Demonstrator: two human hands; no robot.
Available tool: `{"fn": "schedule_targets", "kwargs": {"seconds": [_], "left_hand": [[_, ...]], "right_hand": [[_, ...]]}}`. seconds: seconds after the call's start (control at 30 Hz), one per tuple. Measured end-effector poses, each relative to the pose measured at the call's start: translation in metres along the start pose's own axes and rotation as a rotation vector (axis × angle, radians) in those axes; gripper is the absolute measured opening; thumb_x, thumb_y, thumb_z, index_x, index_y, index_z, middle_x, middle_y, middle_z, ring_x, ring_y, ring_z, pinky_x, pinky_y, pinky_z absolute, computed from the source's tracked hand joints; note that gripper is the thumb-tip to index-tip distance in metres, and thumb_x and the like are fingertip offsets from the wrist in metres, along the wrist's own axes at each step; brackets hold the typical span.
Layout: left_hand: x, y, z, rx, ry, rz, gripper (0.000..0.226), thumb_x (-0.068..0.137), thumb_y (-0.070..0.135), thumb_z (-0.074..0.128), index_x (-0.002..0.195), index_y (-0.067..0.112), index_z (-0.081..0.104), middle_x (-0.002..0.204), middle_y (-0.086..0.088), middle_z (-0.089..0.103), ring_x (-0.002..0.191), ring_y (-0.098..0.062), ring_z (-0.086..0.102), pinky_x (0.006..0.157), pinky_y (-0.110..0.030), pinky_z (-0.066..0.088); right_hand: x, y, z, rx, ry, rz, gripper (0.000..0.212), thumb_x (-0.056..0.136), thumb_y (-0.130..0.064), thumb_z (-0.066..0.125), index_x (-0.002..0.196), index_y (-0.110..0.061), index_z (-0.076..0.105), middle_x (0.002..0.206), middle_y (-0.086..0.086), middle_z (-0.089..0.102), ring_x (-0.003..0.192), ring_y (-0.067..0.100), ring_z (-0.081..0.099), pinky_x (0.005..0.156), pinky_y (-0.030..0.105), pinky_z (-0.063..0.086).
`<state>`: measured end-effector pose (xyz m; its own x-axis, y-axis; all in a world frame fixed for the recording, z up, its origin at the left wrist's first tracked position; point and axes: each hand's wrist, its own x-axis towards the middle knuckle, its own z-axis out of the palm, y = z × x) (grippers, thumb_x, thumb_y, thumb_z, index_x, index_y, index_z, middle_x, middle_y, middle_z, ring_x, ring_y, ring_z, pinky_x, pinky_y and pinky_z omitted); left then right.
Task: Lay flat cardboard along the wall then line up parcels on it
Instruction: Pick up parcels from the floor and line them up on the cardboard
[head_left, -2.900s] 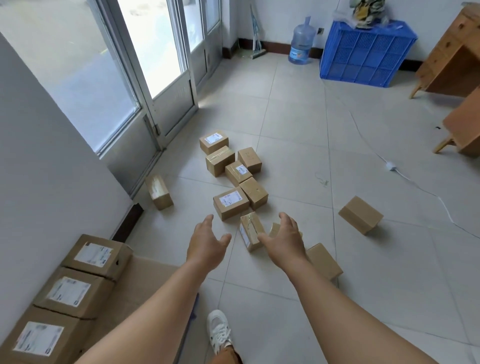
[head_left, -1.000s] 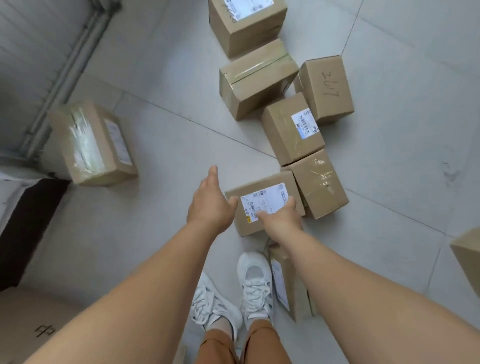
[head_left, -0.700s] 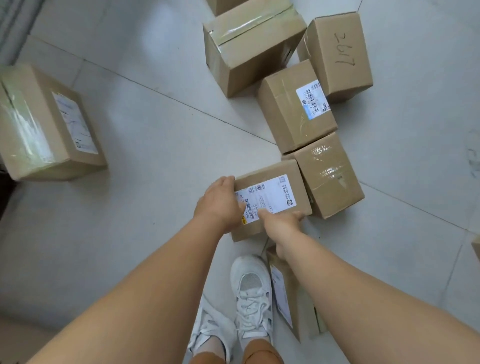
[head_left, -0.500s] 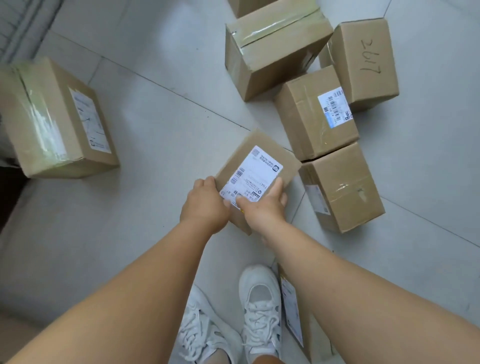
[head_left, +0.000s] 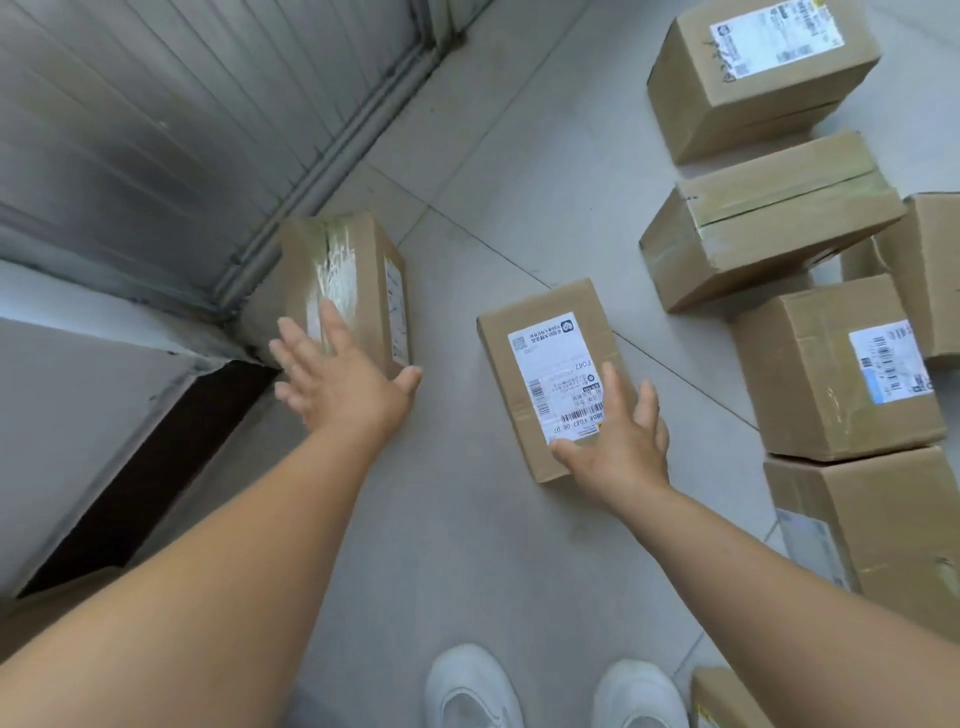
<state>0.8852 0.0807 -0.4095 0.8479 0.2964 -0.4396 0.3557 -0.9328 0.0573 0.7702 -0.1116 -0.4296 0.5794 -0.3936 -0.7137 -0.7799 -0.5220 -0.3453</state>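
A brown parcel with a white shipping label (head_left: 550, 358) lies in the middle of the grey tiled floor. My right hand (head_left: 618, 441) rests on its near end with the fingers spread and fairly straight. My left hand (head_left: 337, 379) is open, its fingers reaching over the near side of a taped parcel (head_left: 343, 280) that stands by the door frame. A strip of the flat cardboard (head_left: 52, 603) shows at the lower left along the wall, mostly behind my left arm.
Several more parcels (head_left: 836, 374) crowd the right side of the floor. A ribbed metal door panel (head_left: 156, 130) and a white wall with dark skirting (head_left: 156, 457) close off the left. My white shoes (head_left: 472, 691) are at the bottom.
Both hands held the labelled parcel tilted; now it lies level, only my right hand is on it, and my left hand has let go and reached to the taped parcel by the door.
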Motion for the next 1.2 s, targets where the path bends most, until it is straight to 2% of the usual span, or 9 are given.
{"fn": "schedule_targets", "kwargs": {"seconds": [0.13,0.33,0.47,0.6,0.73,0.8,0.93,1.07,1.2], "left_hand": [[0.028,0.0,-0.005,-0.139,-0.074,-0.169,0.117,0.075,0.055,0.071,0.151,0.023,-0.012,0.156,-0.024,-0.012,0.145,-0.037,-0.006,0.115,-0.055,0.008],[0.022,-0.011,0.011,-0.027,-0.077,-0.13,0.113,0.067,0.05,0.076,0.149,0.023,0.005,0.145,-0.029,0.018,0.133,-0.043,0.025,0.112,-0.045,0.022],[-0.012,-0.029,0.016,-0.359,-0.218,-0.144,0.11,0.058,0.048,0.072,0.147,0.033,0.009,0.134,-0.014,0.029,0.125,-0.034,0.037,0.11,-0.041,0.03],[-0.036,-0.053,0.027,-0.612,-0.43,-0.124,0.104,0.059,0.036,0.069,0.146,0.044,0.012,0.125,0.001,0.033,0.111,-0.02,0.045,0.092,-0.028,0.037],[-0.041,-0.065,0.037,-0.77,-0.588,-0.123,0.102,0.059,0.024,0.071,0.145,0.042,0.02,0.124,0.002,0.055,0.104,-0.012,0.057,0.082,-0.02,0.044],[-0.038,-0.071,0.039,-0.787,-0.599,-0.152,0.086,0.068,0.018,0.066,0.143,0.04,0.029,0.112,0.004,0.063,0.098,-0.01,0.06,0.073,-0.019,0.043],[-0.03,-0.074,0.044,-0.766,-0.54,-0.146,0.058,0.075,0.017,0.059,0.123,0.046,0.042,0.114,0.013,0.063,0.102,-0.01,0.061,0.079,-0.027,0.046],[-0.023,-0.064,0.05,-0.768,-0.449,-0.196,0.045,0.087,0.015,0.057,0.126,0.036,0.047,0.112,0.013,0.062,0.097,-0.014,0.061,0.078,-0.03,0.047],[-0.015,-0.045,0.056,-0.8,-0.408,-0.199,0.039,0.091,0.015,0.055,0.124,0.035,0.049,0.109,0.012,0.061,0.097,-0.016,0.061,0.084,-0.03,0.047]], "right_hand": [[0.008,-0.01,0.004,-0.114,-0.023,0.006,0.1,0.081,-0.038,0.067,0.15,-0.041,-0.004,0.157,0.002,-0.019,0.144,0.028,0.0,0.11,0.045,0.025],[0.014,-0.007,0.006,-0.371,-0.105,0.001,0.123,0.075,-0.05,0.074,0.145,-0.036,-0.026,0.151,0.011,-0.035,0.144,0.034,-0.015,0.106,0.051,0.027],[0.014,-0.011,0.008,-0.39,-0.096,0.021,0.125,0.075,-0.053,0.073,0.145,-0.032,-0.028,0.15,0.015,-0.036,0.144,0.037,-0.016,0.107,0.052,0.029],[0.016,-0.015,0.002,-0.33,-0.085,0.039,0.117,0.081,-0.046,0.07,0.147,-0.032,-0.025,0.152,0.015,-0.033,0.145,0.036,-0.015,0.11,0.051,0.025],[0.018,-0.011,-0.001,-0.325,-0.077,0.036,0.114,0.082,-0.044,0.07,0.147,-0.034,-0.023,0.153,0.014,-0.031,0.146,0.035,-0.013,0.111,0.05,0.024],[0.018,-0.008,-0.001,-0.303,-0.064,0.03,0.113,0.081,-0.043,0.071,0.148,-0.037,-0.021,0.155,0.012,-0.027,0.146,0.033,-0.008,0.112,0.049,0.024],[0.024,-0.001,-0.002,-0.161,0.014,0.028,0.117,0.074,-0.041,0.076,0.15,-0.034,-0.012,0.158,0.003,-0.002,0.144,0.029,0.014,0.112,0.047,0.029],[0.036,0.001,-0.007,-0.008,0.081,0.029,0.114,0.072,-0.038,0.079,0.151,-0.027,-0.002,0.154,0.004,0.02,0.136,0.03,0.034,0.106,0.049,0.037],[0.051,-0.001,-0.012,0.156,0.01,0.097,0.112,0.072,-0.04,0.079,0.15,-0.027,0.001,0.15,0.002,0.034,0.128,0.027,0.045,0.103,0.047,0.041]]}}
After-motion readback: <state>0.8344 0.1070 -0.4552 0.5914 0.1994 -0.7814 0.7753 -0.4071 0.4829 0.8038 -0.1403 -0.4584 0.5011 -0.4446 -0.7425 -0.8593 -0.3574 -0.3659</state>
